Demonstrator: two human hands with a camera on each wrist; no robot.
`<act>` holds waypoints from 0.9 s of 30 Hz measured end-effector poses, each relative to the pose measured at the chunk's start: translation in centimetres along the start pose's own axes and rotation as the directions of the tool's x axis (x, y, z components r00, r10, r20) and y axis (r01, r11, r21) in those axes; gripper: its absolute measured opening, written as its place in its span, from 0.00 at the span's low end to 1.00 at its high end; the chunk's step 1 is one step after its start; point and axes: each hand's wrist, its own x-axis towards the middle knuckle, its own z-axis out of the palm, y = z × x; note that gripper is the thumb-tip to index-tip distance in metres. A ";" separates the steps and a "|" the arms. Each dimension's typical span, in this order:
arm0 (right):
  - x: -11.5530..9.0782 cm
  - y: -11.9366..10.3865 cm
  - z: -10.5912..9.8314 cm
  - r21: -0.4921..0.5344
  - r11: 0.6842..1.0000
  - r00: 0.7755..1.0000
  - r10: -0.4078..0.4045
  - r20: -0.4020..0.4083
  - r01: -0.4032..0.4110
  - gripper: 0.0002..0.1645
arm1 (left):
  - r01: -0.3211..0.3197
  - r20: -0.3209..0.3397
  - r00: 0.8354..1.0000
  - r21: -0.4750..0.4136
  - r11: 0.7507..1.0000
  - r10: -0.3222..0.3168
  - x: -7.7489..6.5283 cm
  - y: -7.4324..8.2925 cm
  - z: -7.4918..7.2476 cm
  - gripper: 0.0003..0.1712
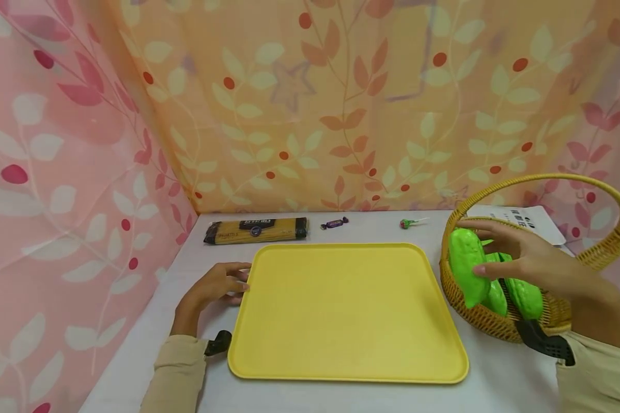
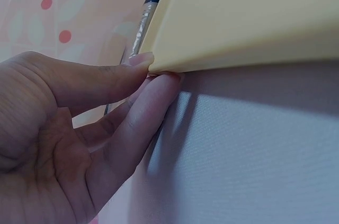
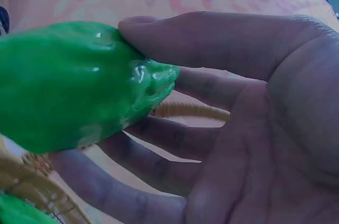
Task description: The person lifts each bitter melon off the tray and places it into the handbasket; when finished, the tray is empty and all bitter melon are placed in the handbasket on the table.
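My right hand (image 1: 534,258) holds a bright green, bumpy gourd (image 1: 465,267) with a pointed end, over the left rim of a wicker basket (image 1: 457,301). In the right wrist view, the thumb lies on top of the glossy gourd (image 3: 69,86) and the fingers are underneath. Several more green gourds (image 1: 527,295) lie inside the basket, partly covered by my hand. My left hand (image 1: 219,287) is at the left edge of a yellow tray (image 1: 348,310). The left wrist view shows thumb and fingertips pinching the tray's rim (image 2: 175,65).
Behind the tray lie a pack of spaghetti (image 1: 258,230), a purple wrapped candy (image 1: 334,223) and a lollipop (image 1: 408,223). A white printed sheet (image 1: 537,221) lies behind the basket, whose tall handle (image 1: 542,178) arches above it. Floral curtains (image 1: 310,115) enclose the table's back and sides.
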 end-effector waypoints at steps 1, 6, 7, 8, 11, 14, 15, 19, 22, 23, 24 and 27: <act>-0.2 0.3 -0.3 0.001 1.000 1.000 0.020 0.004 -0.020 0.49 | -0.003 0.001 1.000 -0.001 1.000 0.003 0.0 0.0 0.0 0.37; -1.2 2.3 -1.6 0.052 0.991 0.993 0.121 -0.013 -0.120 0.51 | 0.001 0.002 1.000 -0.002 1.000 -0.001 0.0 -0.1 0.0 0.37; -1.4 2.8 -1.8 0.061 0.989 0.990 0.139 -0.015 -0.138 0.52 | 0.003 0.002 1.000 -0.001 1.000 -0.003 0.0 -0.1 0.0 0.37; -1.6 3.2 -2.0 0.067 0.987 0.988 0.150 -0.019 -0.149 0.52 | 0.005 0.001 1.000 -0.001 1.000 -0.005 0.1 -0.1 0.0 0.37; -2.2 4.3 -2.6 0.054 0.980 0.981 0.193 -0.038 -0.190 0.53 | 0.006 0.001 1.000 0.002 1.000 -0.006 0.1 0.0 0.0 0.37; -2.7 5.3 -3.0 0.021 0.970 0.969 0.241 -0.058 -0.241 0.54 | 0.001 0.003 1.000 -0.001 1.000 -0.001 0.2 0.0 0.0 0.37; -2.8 5.6 -3.2 0.010 0.966 0.964 0.259 -0.060 -0.259 0.55 | 0.000 0.004 1.000 -0.002 1.000 0.000 0.2 -0.1 0.0 0.36; -3.3 6.6 -3.9 -0.032 0.940 0.939 0.336 -0.069 -0.339 0.59 | 0.002 0.003 1.000 -0.003 1.000 -0.002 0.1 -0.1 0.0 0.36; -3.6 7.4 -4.4 -0.038 0.920 0.920 0.387 -0.066 -0.390 0.60 | 0.008 0.001 1.000 0.002 1.000 -0.008 0.1 0.0 0.1 0.36; -3.7 7.6 -4.5 -0.044 0.915 0.915 0.398 -0.070 -0.402 0.60 | 0.009 0.001 1.000 0.000 1.000 -0.009 0.1 0.0 0.1 0.36; -3.8 7.8 -4.5 -0.051 0.909 0.909 0.410 -0.072 -0.413 0.59 | 0.012 0.000 1.000 -0.003 1.000 -0.012 0.0 0.0 0.1 0.36; -3.9 8.4 -4.7 -0.074 0.894 0.896 0.436 -0.083 -0.442 0.57 | 0.005 0.004 1.000 -0.003 1.000 -0.005 -0.1 0.1 0.0 0.36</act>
